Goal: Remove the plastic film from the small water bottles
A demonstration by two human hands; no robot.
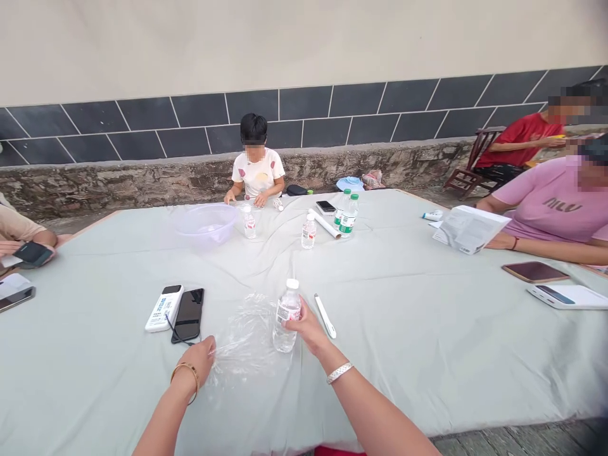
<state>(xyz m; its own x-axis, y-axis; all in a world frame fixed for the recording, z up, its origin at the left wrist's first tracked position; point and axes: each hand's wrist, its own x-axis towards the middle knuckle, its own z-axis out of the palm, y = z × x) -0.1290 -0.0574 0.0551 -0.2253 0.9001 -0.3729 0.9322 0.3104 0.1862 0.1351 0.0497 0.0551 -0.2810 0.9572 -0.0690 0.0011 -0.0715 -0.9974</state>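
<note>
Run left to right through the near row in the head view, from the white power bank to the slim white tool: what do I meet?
White power bank → black phone → crumpled clear plastic by the left hand → water bottle in the right hand → slim white tool.

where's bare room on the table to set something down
On the tablecloth, the widest bare patch runs from the white slim tool rightward to the brown-edged phone. Another lies between the left-edge phone and white power bank. It's crowded around the left hand and right hand: clear plastic, the held bottle and the black phone.
</note>
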